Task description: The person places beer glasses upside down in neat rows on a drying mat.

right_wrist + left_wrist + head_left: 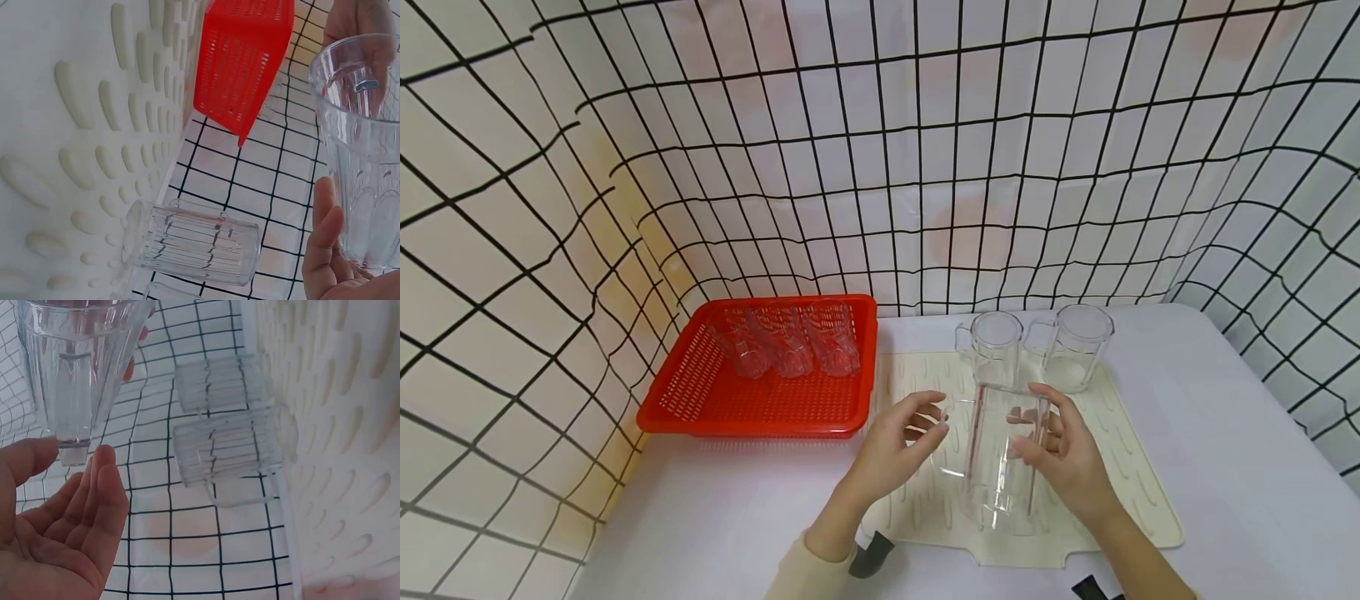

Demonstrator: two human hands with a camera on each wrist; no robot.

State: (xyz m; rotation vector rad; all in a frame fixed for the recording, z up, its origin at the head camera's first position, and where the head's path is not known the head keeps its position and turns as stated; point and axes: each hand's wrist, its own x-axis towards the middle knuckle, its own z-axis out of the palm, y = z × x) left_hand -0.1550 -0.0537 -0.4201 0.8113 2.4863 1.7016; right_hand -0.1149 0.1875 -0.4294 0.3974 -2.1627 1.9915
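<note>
My right hand (pixel 1071 458) grips a clear glass mug (pixel 1000 492) by its side, fingers behind and thumb in front, above the cream mat. The mug's handle points left, toward my left hand (pixel 895 442). Those fingers are loosely bent around the space at the handle, not closed on it. In the left wrist view, the thumb and fingertips lie on either side of the handle (pixel 74 406) near its end; whether they touch it I cannot tell. The right wrist view shows the mug's open rim and fluted wall (pixel 369 181).
Two clear glass mugs (pixel 997 346) (pixel 1078 342) stand at the back of the ridged cream mat (pixel 917 500), handles leftward. To the left is a red plastic basket (pixel 752 412) with three clear glass pieces (pixel 831 346) along its back. Black wire grid (pixel 917 158) surrounds the white table.
</note>
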